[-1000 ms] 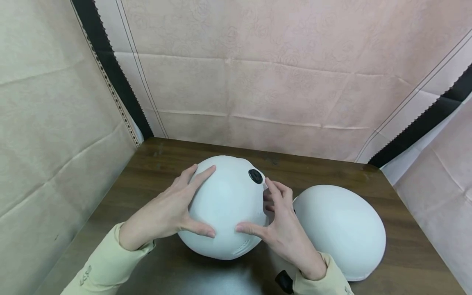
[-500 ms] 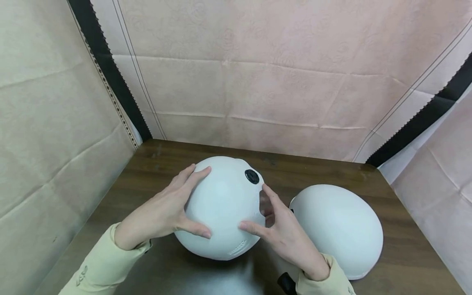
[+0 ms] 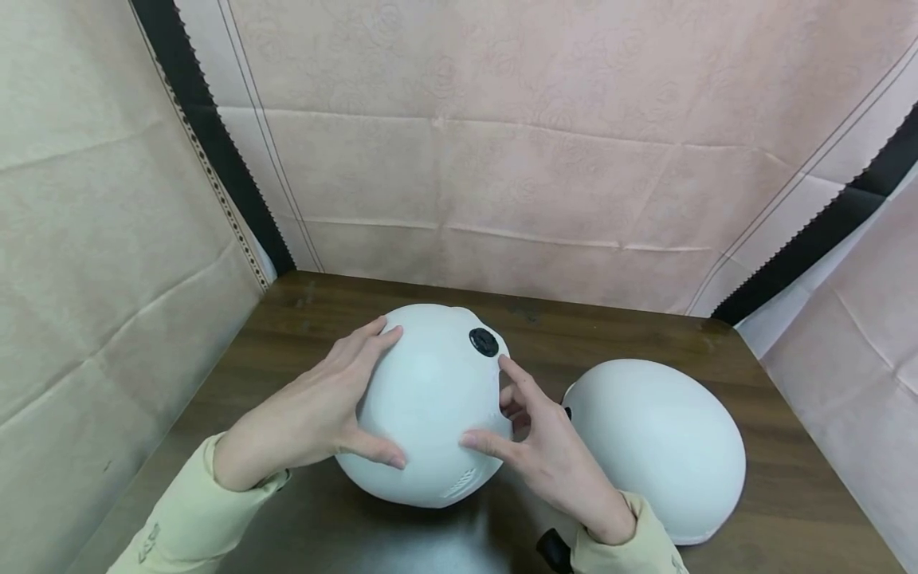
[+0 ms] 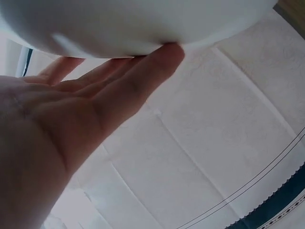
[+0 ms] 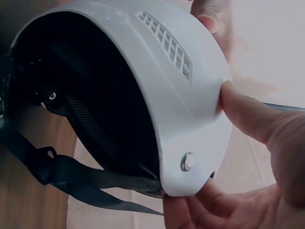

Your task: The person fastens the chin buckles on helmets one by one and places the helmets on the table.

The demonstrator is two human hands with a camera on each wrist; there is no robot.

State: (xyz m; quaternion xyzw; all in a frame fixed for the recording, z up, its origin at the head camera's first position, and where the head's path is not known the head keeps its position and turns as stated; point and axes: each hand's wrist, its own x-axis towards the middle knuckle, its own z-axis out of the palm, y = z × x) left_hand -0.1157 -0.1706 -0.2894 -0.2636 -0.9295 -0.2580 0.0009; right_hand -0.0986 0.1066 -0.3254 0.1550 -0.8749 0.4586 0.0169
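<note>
A white helmet (image 3: 430,383) sits between my two hands over the table, with a round black piece (image 3: 484,342) on its upper right. My left hand (image 3: 323,399) rests spread along its left side. The left wrist view has those fingers fairly straight against the shell (image 4: 138,24). At the helmet's right edge, my right hand (image 3: 534,430) grips with the thumb on the shell and the other fingers bent at the rim. A slotted vent (image 5: 167,47), silver rivet (image 5: 189,161), dark lining (image 5: 102,90) and black strap (image 5: 90,179) show in the right wrist view.
A second white, dome-shaped helmet (image 3: 660,446) stands right of my right hand. A small black object (image 3: 555,550) lies near the right sleeve. Behind the brown wooden table (image 3: 301,319) hangs pale cloth (image 3: 466,175), with more on both sides.
The helmet has turned slightly and shifted a little left, its round black piece moving left with it. Both hands have moved slightly with it, staying on the shell.
</note>
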